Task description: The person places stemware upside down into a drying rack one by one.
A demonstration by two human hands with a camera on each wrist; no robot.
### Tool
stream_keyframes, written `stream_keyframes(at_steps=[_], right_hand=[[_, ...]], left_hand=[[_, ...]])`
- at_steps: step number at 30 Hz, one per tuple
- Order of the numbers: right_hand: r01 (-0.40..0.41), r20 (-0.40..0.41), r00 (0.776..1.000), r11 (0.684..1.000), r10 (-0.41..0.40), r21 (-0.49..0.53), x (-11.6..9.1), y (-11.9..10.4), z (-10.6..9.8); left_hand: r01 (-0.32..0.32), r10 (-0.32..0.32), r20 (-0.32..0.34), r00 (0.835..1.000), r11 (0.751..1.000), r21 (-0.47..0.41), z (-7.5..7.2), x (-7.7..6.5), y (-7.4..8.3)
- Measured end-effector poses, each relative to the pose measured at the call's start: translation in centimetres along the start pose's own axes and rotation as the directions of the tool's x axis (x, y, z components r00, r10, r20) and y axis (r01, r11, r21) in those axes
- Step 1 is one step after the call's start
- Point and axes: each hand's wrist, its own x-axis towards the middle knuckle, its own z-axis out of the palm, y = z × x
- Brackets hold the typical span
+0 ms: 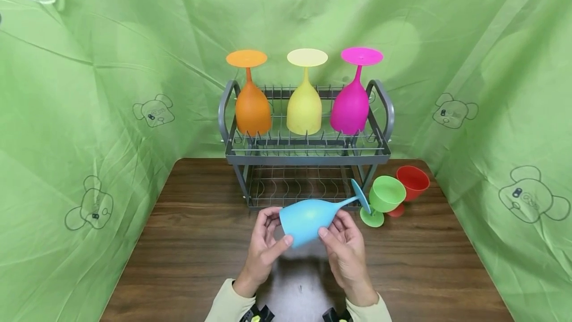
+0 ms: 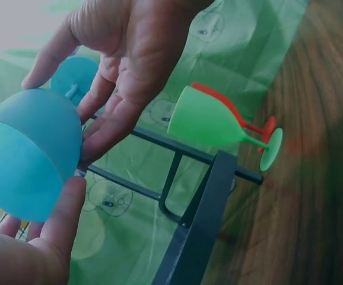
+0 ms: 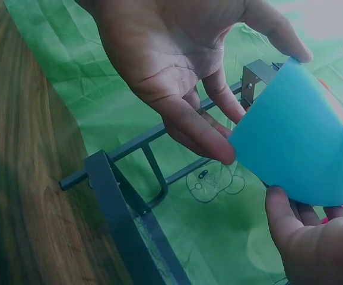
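Both hands hold a blue goblet (image 1: 308,220) tilted on its side above the wooden table, in front of the rack. Its rim faces left, and its stem and foot point up to the right. My left hand (image 1: 264,250) pinches the bowl near the rim, thumb in front. My right hand (image 1: 344,252) grips the bowl near the stem, its thumb also in front. The left wrist view shows the open mouth of the blue goblet (image 2: 23,166); the right wrist view shows the bowl's side. Some fingers are hidden behind the bowl.
A grey two-tier dish rack (image 1: 308,159) stands behind the hands. On its top tier, orange (image 1: 253,111), yellow (image 1: 304,111) and magenta (image 1: 350,108) goblets sit upside down. Upright green (image 1: 387,195) and red (image 1: 413,183) goblets stand right of the rack. Green cloth (image 1: 134,63) encloses the table.
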Motion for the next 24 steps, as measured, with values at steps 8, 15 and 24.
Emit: stream_keyframes(at_steps=[8,15,24], right_hand=[[0.045,-0.026,0.998,0.992,-0.049,-0.120,1.1,0.3,0.8],[0.100,0.029,0.995,0.956,-0.096,-0.274,2.9,0.9,0.5],[0.185,0.144,0.981,0.868,-0.133,-0.460,5.0,1.9,0.0]], left_hand=[[-0.080,0.079,0.012,0.997,0.994,0.069,-2.0,0.4,0.0],[0.025,0.014,-0.173,0.985,0.974,0.223,-4.1,1.1,0.4],[0.208,-0.032,-0.417,0.908,0.899,0.386,-7.1,2.6,0.1]])
